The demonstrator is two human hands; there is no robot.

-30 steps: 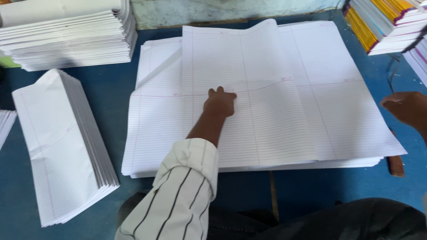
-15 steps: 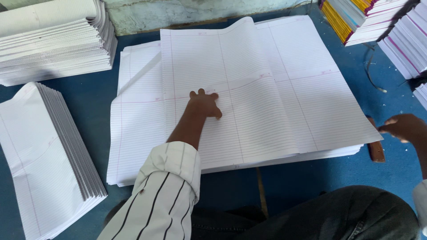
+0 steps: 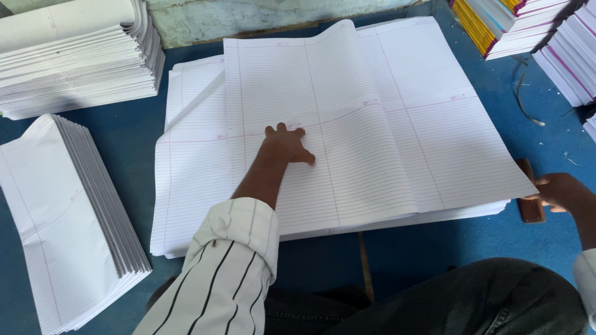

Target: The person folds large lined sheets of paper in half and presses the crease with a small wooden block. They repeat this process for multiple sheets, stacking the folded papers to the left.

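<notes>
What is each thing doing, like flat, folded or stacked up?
Top ruled sheet: lying out flat, bulging along a ridge near its middle.
Left hand: pressed flat on that sheet.
Right hand: open, at the sheet's right corner, beside a brown wooden block.
Folded sheets: stacked, fanned at the edge.
Paper piles: stacked high.
Notebooks: stacked.

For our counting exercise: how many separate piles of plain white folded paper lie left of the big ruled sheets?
2. One tall pile of folded white paper at the top left corner; one slanted pile of folded white sheets at the lower left. More may lie beyond the frame's edge.
</notes>
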